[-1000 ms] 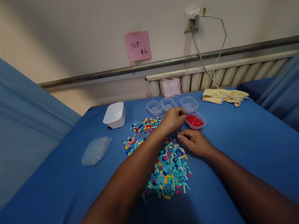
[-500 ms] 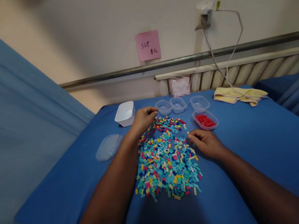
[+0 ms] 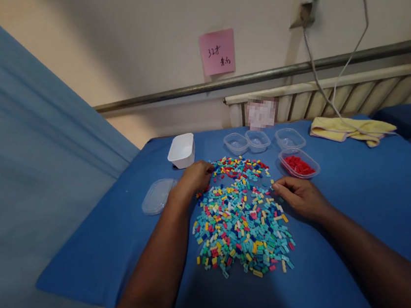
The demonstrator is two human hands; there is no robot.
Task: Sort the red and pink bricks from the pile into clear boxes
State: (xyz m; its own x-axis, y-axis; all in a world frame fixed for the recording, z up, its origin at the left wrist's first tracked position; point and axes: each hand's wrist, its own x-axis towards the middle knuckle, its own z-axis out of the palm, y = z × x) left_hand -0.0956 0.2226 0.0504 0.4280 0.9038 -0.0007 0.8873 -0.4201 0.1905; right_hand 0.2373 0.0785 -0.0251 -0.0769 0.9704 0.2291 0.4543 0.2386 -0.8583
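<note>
A wide spread of small toy building bricks [image 3: 242, 222], mostly turquoise with yellow, red, white and dark blue among them, lies on the blue cloth. At the upper left edge of the spread, my left hand [image 3: 196, 175] reaches down with curled fingers against the bricks; its fingertips are partly hidden. My right hand [image 3: 301, 195] rests at the upper right edge, thumb and forefinger pinched together beside a few loose bricks. Whether either hand holds a brick is too small to tell. Just behind my right hand stands a clear tub [image 3: 316, 172] holding red bricks [image 3: 298, 165].
Three clear tubs [image 3: 235, 143] stand behind the bricks. To the left are a white container [image 3: 182, 152] and a clear lid [image 3: 158, 197]. A yellow cloth [image 3: 349, 130] lies at the back right beneath a hanging cable [image 3: 316, 80]. The radiator [image 3: 307, 104] borders the far edge.
My left hand has come down and closer onto the upper left bricks. My right hand keeps its pinch at the right edge. The whole view has shifted slightly.
</note>
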